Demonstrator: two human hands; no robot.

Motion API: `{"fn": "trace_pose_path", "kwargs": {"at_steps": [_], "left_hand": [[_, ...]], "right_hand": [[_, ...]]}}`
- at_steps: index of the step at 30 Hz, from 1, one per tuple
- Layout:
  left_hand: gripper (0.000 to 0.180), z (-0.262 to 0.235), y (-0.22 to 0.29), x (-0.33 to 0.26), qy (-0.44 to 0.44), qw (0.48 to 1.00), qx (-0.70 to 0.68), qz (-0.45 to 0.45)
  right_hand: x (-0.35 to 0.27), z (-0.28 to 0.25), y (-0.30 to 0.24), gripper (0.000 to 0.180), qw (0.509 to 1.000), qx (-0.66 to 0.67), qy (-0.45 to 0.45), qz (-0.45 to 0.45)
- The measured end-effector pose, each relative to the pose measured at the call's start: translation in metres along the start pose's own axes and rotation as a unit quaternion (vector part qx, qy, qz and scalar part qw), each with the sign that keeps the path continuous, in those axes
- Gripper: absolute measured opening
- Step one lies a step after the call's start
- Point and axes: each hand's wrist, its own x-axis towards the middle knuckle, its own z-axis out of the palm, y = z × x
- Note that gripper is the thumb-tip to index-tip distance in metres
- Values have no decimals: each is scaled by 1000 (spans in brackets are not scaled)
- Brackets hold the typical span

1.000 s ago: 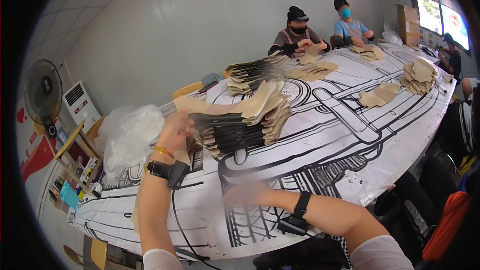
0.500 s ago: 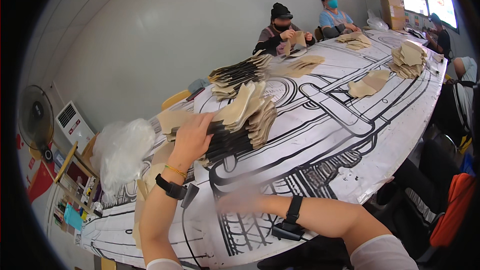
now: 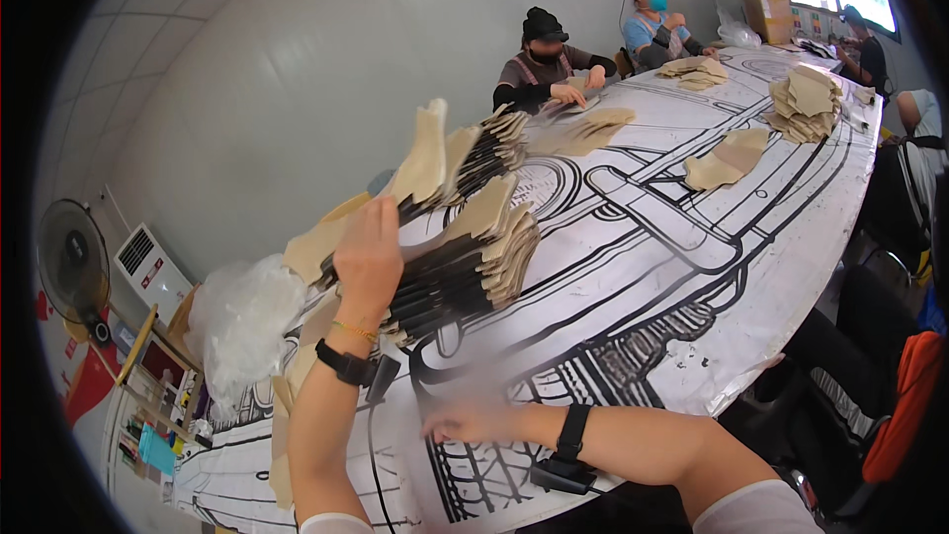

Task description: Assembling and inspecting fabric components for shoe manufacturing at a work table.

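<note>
My left hand (image 3: 368,255) is closed on a flat beige-and-black piece (image 3: 423,153), lifted so its beige end points up and away. Its exact kind cannot be made out. Just right of that hand lies a fanned stack of similar beige-and-black pieces (image 3: 445,282), dark along the middle and beige at the ends. Behind it sits a second fanned stack (image 3: 494,150), partly covered by the raised piece. My right hand (image 3: 473,423), partly blurred, hovers low over the near side of the table with fingers apart and nothing visible in them.
Black line drawings cover the white table (image 3: 593,287). Loose beige pieces (image 3: 727,160) and a beige pile (image 3: 806,102) lie farther right. Two people (image 3: 544,64) sit across the table, one handling pieces. A clear plastic bag (image 3: 247,321) and a fan (image 3: 74,257) stand at left.
My left hand has raised a beige-and-black piece up and away from the near stack. My right hand has shifted slightly downward. The co-worker opposite has lowered the beige piece to the table.
</note>
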Motion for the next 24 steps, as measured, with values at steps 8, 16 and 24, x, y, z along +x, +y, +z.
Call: {"fn": "trace_pose_path", "kwargs": {"at_steps": [8, 16, 24], "left_hand": [[43, 30, 29, -22, -146, 987, -65, 26], [58, -2, 14, -21, -308, 937, -151, 60], [38, -112, -5, -104, -240, 957, -151, -66]], "right_hand": [[-2, -1, -6, 27, 999, -18, 17, -23], [6, 10, 13, 29, 1000, -13, -6, -20], [-4, -12, -21, 32, 999, 15, -23, 25]]}}
